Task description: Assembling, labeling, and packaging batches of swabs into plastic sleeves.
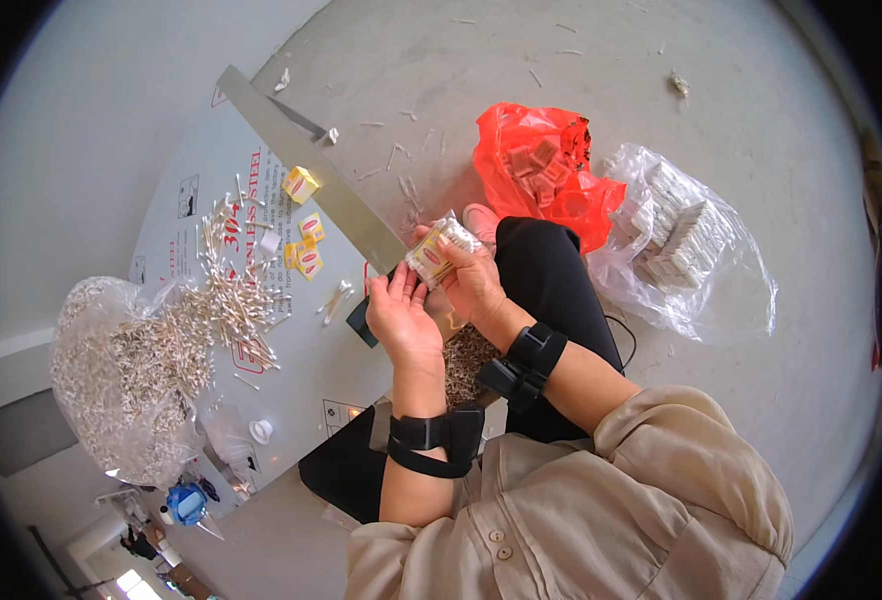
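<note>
In front of my knees, my right hand (pixel 474 283) grips a small clear packet of cotton swabs (pixel 431 262) with a yellow and white label, its thumb across the top. My left hand (pixel 401 315) is palm up beside it, fingers stretched out and their tips close against the packet's lower edge; whether they bear any of it I cannot tell. A few loose cotton swabs (pixel 337 300) lie on the table just left of that hand. Small yellow labelled boxes or packets (pixel 307 230) sit further up near the table edge.
A grey table (pixel 311 385) holds a swab heap (pixel 236 300) and a large clear bag of swabs (pixel 136 380). On the floor at the right stand a red bag (pixel 521 130) with small orange-red packs and a clear bag (pixel 696 240) of stacked white packs. Scattered swabs litter the floor.
</note>
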`<action>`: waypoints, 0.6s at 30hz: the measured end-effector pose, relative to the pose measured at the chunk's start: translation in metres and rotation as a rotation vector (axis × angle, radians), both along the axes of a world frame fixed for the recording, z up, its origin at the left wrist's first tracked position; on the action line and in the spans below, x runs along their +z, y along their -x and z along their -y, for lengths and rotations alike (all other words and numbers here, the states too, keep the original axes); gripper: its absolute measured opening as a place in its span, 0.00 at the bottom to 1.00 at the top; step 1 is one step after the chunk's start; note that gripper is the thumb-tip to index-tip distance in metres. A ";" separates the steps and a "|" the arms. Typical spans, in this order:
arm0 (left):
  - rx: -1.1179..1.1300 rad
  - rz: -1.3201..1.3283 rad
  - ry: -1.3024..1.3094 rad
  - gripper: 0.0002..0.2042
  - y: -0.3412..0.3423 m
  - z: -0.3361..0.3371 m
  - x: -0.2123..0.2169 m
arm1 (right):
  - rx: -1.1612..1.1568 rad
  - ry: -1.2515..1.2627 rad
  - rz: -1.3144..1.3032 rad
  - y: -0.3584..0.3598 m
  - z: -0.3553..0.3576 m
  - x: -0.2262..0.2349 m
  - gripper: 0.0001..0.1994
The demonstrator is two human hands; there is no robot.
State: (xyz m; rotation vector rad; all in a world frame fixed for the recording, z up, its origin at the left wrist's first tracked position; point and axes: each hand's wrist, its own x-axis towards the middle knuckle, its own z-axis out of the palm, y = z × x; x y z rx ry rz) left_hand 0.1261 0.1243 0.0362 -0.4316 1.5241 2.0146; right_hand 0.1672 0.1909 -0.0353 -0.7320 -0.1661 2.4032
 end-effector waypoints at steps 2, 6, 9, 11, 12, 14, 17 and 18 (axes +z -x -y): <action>-0.029 0.063 0.024 0.37 0.006 0.002 0.002 | 0.031 -0.002 0.007 -0.001 -0.001 0.001 0.15; -0.064 0.116 -0.034 0.34 0.013 0.011 -0.007 | 0.048 0.007 -0.009 0.000 -0.001 0.008 0.15; -0.092 0.055 -0.096 0.30 0.008 0.020 -0.019 | 0.090 0.015 0.019 0.000 -0.002 0.009 0.14; -0.111 0.008 -0.115 0.28 0.002 0.020 -0.018 | 0.041 -0.029 0.019 0.002 -0.003 0.004 0.14; -0.143 -0.079 -0.031 0.27 -0.002 0.023 -0.016 | 0.040 -0.029 0.022 -0.001 -0.003 0.002 0.14; -0.169 -0.171 0.059 0.26 -0.005 0.035 -0.014 | 0.060 -0.058 0.063 -0.001 -0.002 0.010 0.15; -0.343 -0.202 0.176 0.26 -0.008 0.045 -0.011 | 0.061 -0.037 0.059 -0.001 -0.002 0.009 0.15; -0.344 -0.202 0.176 0.26 -0.009 0.046 -0.011 | 0.060 -0.038 0.059 -0.001 -0.002 0.009 0.15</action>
